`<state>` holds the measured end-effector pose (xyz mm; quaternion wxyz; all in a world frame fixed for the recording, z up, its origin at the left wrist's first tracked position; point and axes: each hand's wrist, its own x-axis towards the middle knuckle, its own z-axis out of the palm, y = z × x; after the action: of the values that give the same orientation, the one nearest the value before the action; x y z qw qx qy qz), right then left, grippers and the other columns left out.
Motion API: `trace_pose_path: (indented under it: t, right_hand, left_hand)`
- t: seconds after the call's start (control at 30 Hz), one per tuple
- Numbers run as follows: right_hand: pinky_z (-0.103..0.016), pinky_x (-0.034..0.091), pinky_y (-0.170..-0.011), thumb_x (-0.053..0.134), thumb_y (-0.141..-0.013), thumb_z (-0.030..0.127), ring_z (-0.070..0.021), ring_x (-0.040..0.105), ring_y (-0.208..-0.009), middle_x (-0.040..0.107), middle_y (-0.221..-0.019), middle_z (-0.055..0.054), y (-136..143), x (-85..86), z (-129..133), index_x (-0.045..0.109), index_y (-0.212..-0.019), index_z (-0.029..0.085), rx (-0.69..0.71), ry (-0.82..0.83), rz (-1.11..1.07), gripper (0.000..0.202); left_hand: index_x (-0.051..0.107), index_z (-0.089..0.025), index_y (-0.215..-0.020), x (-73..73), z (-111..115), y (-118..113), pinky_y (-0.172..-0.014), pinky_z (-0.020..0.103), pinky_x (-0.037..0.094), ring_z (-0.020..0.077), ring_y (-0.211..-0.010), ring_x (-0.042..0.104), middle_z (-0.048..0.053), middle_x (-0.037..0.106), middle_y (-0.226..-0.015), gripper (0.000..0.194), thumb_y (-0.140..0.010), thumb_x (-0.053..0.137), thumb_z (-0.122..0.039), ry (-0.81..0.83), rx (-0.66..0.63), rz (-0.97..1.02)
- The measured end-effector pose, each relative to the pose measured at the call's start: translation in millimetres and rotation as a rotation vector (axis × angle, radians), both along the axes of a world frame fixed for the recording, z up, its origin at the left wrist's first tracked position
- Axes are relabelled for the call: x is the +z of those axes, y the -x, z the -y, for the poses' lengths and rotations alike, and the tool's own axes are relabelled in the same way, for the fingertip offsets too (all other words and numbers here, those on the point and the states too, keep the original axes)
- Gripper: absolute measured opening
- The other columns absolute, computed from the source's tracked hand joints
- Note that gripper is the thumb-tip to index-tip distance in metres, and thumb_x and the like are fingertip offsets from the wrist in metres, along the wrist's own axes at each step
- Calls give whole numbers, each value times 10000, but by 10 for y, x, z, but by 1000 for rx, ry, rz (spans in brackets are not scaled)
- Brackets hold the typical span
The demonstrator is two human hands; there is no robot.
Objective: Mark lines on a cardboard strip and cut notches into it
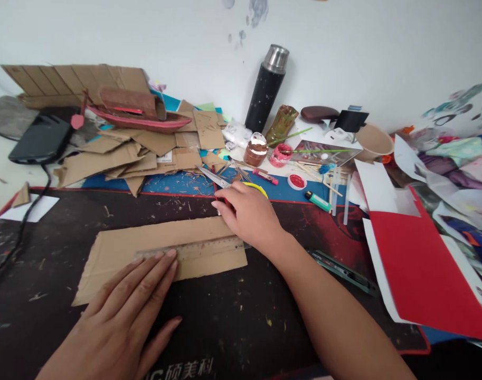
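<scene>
My left hand [125, 311] lies flat, fingers together and thumb out, with its fingertips pressing a clear ruler [209, 249]. Under the ruler is a long piece of brown cardboard [125, 240] on a dark mat. My right hand [254, 214] is above the cardboard's far right corner. Its thumb and index finger close around a thin red, pen-like stick [227, 202], mostly hidden by the fingers. Just beyond those fingers lie scissors [214, 177]; the blade shows on the left and a yellow handle on the right, with the middle covered by the hand.
A green utility knife [343, 272] lies right of my forearm, near red paper [426, 264]. Behind are a lighter [318, 201], open paint pots [281, 155], a black flask [266, 87], cardboard scraps [102, 158] and a model boat [141, 119]. A phone [43, 136] with a cable is at left.
</scene>
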<state>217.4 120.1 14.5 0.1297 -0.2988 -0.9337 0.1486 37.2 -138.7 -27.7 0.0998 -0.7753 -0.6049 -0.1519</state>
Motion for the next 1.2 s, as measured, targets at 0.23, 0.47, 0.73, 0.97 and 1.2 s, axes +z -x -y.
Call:
trace_pose_path:
  t: [0.23,0.47,0.73,0.97,1.2]
  right_hand:
    - [-406,548,-970,650,-1195,293,-305,762,-1153,829,-1234,-137,-76,100,-103,839,-1260,167,-116,-47,-36,237]
    - [-451,582,-1010,687,-1167,297,-344,752,-1227,802,-1308,-179,-74,88,-89,828,-1291,162,-175,-77,68,231]
    - [-489,601,-1055,726,-1144,284,-364,741,-1271,769,-1378,-219,-106,144,-78,796,-1396,131,-197,-82,152,303]
    - [-467,601,-1013,743,-1120,225,-345,746,-1227,793,-1303,-211,-109,88,-90,791,-1367,132,-153,-96,171,269]
    - [-430,605,-1015,722,-1140,213,-329,757,-1265,786,-1351,-212,-128,145,-108,788,-1354,127,-128,-43,162,240]
  left_hand:
    - [227,-136,-1883,-30,7,26,-1400,510,290,389,-1471,648,152,643,-1733,845,-1165,451,-522,-21,1,3]
    - [217,-155,-1888,-35,-23,26,-1302,518,416,387,-1442,672,145,694,-1678,835,-1169,440,-518,-51,13,-24]
    - [235,-182,-1887,21,-50,23,-1246,500,476,370,-1409,701,140,733,-1625,813,-1177,462,-507,-87,6,-37]
    - [599,-283,-1714,11,-119,180,-1137,474,604,338,-1294,785,92,806,-1526,663,-1155,510,-628,-17,8,1]
    - [775,-308,-1471,30,-437,399,-1159,457,585,326,-1297,762,103,805,-1451,572,-1125,531,-692,85,85,132]
